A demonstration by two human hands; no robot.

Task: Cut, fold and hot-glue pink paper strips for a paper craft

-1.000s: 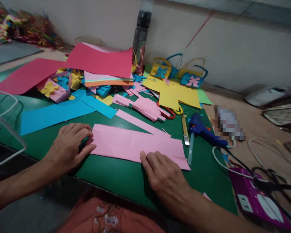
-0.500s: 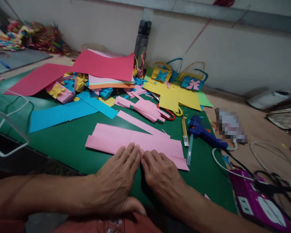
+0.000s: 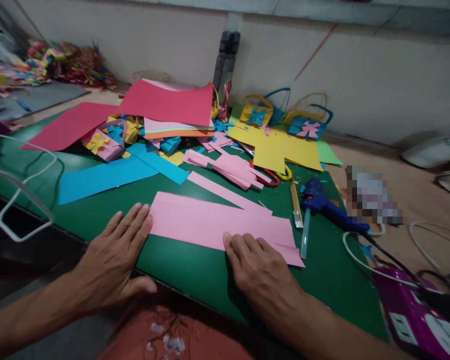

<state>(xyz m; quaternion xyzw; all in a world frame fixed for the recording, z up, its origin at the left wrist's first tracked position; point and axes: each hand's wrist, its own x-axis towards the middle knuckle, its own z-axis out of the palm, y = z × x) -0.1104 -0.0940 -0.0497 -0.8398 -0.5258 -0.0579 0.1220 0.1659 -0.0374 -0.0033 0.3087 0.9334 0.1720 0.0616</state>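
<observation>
A long pink sheet of paper [image 3: 206,220] lies across the green board, its near edge folded up, with the flap lifting a little at the right end. My left hand [image 3: 116,255] rests flat at the sheet's left end, fingers stretched out and thumb apart. Over the near edge, right of the middle, my right hand [image 3: 258,270] is closed, its curled fingers pressing on the fold. Behind the sheet are a narrow pink strip [image 3: 228,194] and a heap of pink paper strips [image 3: 236,170].
Right of the sheet lie a yellow cutter [image 3: 296,205] and a blue glue gun [image 3: 318,200]. Scissors [image 3: 266,177] sit partly under yellow paper [image 3: 270,150]. Blue strips [image 3: 105,177], red sheets [image 3: 168,102] and small paper bags [image 3: 257,115] stand behind. A purple power strip [image 3: 405,305] is at lower right.
My left hand has slid from the middle to the left end of the pink sheet, and the fold there now lies flat. My right hand stays on the near edge.
</observation>
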